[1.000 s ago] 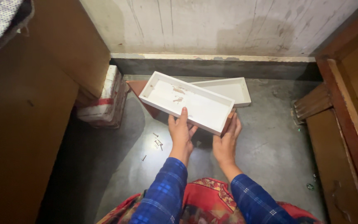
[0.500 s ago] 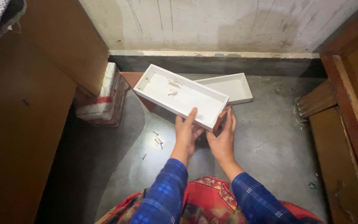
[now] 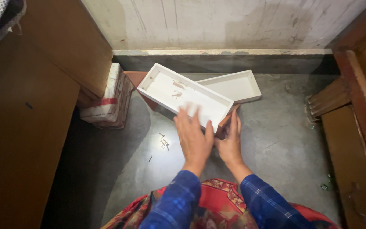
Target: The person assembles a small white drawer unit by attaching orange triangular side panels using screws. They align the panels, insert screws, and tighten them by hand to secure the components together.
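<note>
White tray [image 3: 183,95] is held up at its near end | long side runs up-left, away | left hand [image 3: 194,140] spread flat, fingers blurred | right hand [image 3: 230,142] cupped under corner | both equally near.

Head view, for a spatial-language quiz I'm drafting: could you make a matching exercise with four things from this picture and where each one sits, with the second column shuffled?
Column one:
1. long white open box with brown outer sides
2. second shallow white tray
3. red-and-white printed carton
4. small scattered metal screws

Column two:
A. on the grey floor, left of the left hand
B. against the brown wooden cabinet, at left
C. raised over the floor, at both hands
D. behind the raised box, near the wall

Pairs: 1-C, 2-D, 3-B, 4-A. The right hand is at the box's near end.
</note>
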